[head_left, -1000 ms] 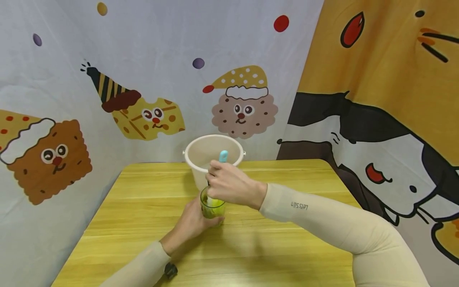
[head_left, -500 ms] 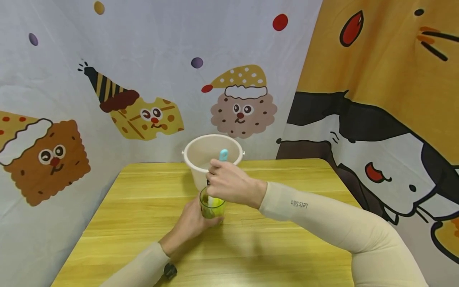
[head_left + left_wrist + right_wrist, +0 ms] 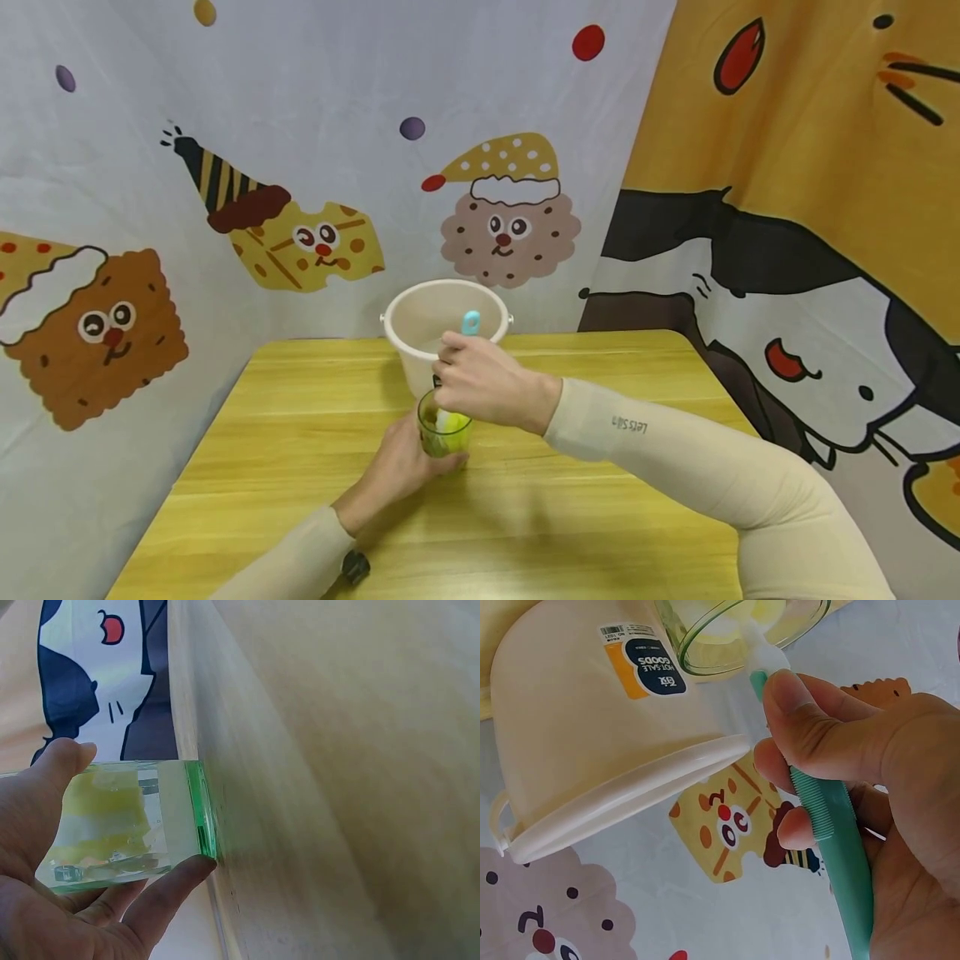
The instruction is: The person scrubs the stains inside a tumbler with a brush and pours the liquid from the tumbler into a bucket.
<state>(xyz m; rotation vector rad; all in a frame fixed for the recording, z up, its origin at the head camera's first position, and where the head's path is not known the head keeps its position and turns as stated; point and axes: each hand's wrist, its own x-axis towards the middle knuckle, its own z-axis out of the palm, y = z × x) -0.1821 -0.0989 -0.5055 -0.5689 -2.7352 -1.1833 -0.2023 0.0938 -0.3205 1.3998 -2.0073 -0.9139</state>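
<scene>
My left hand (image 3: 401, 458) holds a clear greenish drinking glass (image 3: 444, 446) upright on the table, with its fingers and thumb round the side. In the left wrist view one fingertip lies right at the thick base of the glass (image 3: 176, 817). My right hand (image 3: 491, 385) grips the teal handle of a sponge cup brush (image 3: 840, 862), thumb pressed along its upper part. The brush's white neck goes down through the mouth of the glass. Its yellow and white sponge head (image 3: 101, 791) sits inside, pressed close to the walls. From the head, only the handle's light blue tip shows above my fist.
A cream bucket (image 3: 412, 367) stands directly behind the glass, with a label on its side (image 3: 649, 664). Everything rests on a yellow wood-grain table (image 3: 600, 483). Cartoon-printed curtains (image 3: 315, 150) hang behind and to the right.
The tip of the brush handle leans slightly farther right as my right hand shifts a little. My left hand and the glass hold almost the same position.
</scene>
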